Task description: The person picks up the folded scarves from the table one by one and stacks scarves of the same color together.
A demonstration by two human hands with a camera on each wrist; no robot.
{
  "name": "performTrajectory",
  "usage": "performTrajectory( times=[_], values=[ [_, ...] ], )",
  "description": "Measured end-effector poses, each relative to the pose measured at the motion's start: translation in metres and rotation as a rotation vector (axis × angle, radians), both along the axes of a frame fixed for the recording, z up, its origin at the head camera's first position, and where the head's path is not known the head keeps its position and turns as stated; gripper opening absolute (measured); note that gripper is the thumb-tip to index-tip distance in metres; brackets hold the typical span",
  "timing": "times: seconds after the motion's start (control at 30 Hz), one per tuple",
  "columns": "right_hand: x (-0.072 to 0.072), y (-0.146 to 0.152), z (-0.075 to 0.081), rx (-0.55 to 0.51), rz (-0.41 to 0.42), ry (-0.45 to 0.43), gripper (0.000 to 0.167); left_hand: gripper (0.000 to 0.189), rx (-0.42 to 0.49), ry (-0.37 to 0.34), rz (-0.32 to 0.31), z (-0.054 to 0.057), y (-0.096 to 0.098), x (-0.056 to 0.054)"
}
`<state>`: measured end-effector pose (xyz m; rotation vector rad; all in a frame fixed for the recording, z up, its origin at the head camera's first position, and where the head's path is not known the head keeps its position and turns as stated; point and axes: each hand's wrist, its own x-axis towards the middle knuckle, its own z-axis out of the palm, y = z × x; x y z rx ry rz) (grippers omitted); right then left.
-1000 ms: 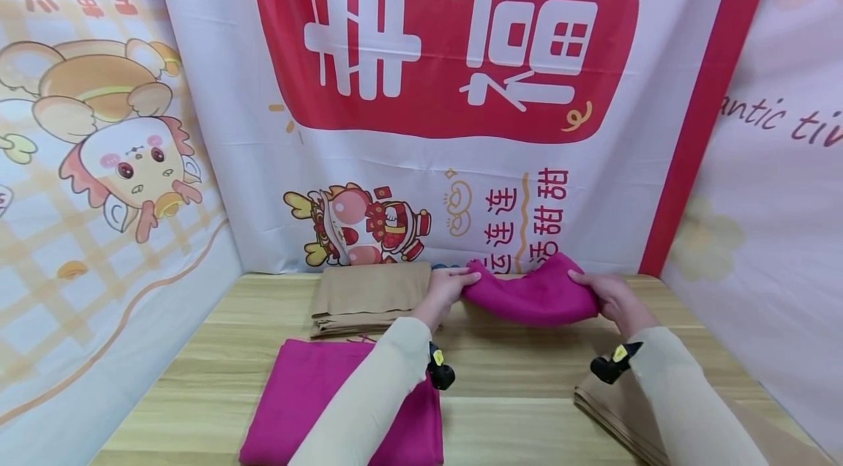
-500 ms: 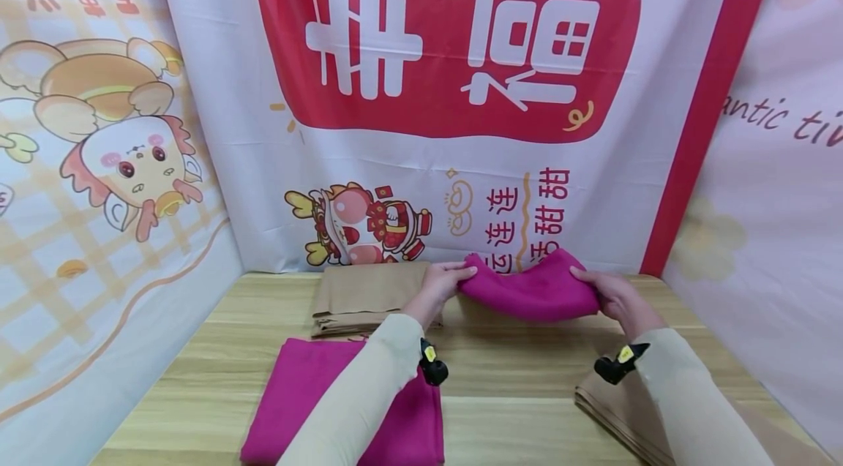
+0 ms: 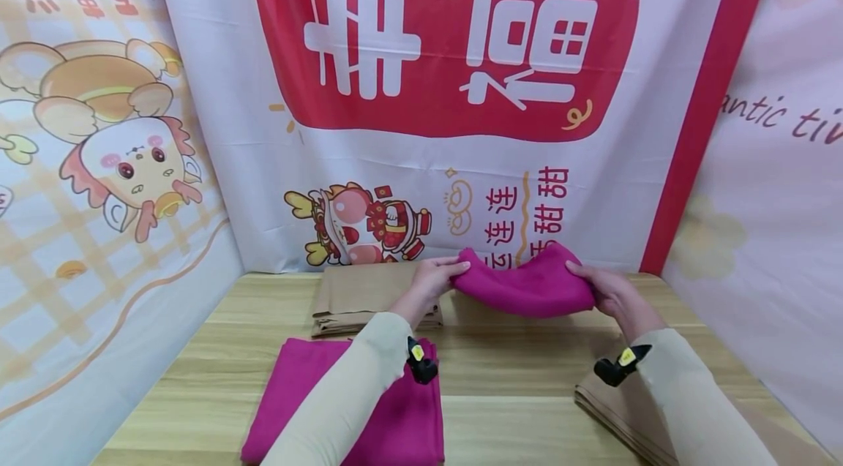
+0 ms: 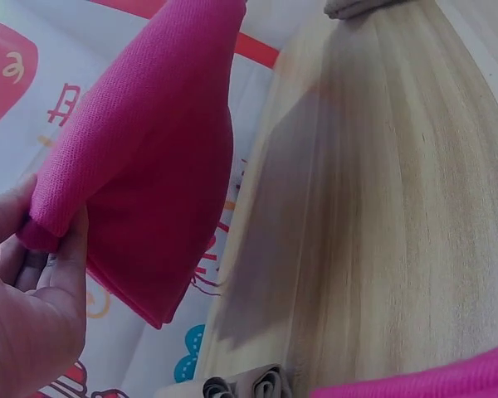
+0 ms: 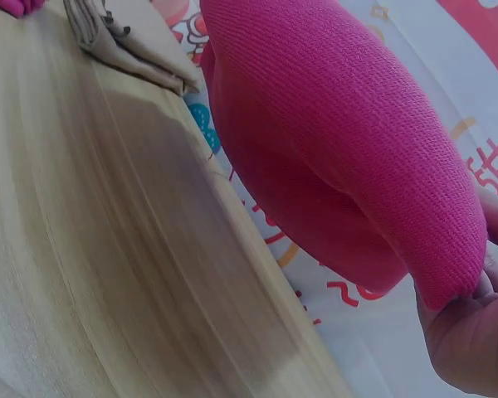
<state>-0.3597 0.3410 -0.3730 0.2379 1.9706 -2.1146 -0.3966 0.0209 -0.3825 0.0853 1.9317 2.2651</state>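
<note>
Both hands hold up a folded magenta cloth over the back of the wooden table, its middle sagging between them. My left hand pinches its left end, thumb on top; in the left wrist view the cloth hangs down from those fingers in layers. At the opposite end my right hand grips the other corner, fingers curled beneath, as the right wrist view shows with the ribbed cloth. The cloth's shadow falls on the tabletop below it.
A folded tan cloth stack lies at the back left. Nearer, a folded magenta cloth rests partly under the left forearm. Another tan folded cloth lies front right beneath the right forearm. A printed banner hangs behind the table.
Both hands have raised the magenta cloth slightly and shifted it a little to the left. The left forearm has moved left, uncovering more of the magenta cloth on the table.
</note>
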Motion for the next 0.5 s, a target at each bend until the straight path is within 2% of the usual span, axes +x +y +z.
performTrajectory(
  times=[0.17, 0.4, 0.5],
  values=[
    [0.004, -0.003, 0.005, -0.024, 0.006, 0.016, 0.036, 0.039, 0.019, -0.003, -0.014, 0.005, -0.004, 0.003],
    [0.011, -0.012, 0.014, -0.053, -0.018, -0.002, 0.051, 0.039, 0.052, 0.001, -0.041, 0.009, -0.012, 0.003],
    [0.014, -0.016, 0.015, -0.073, -0.015, 0.013, 0.035, 0.04, 0.06, 0.005, -0.036, 0.01, -0.017, 0.004]
  ],
)
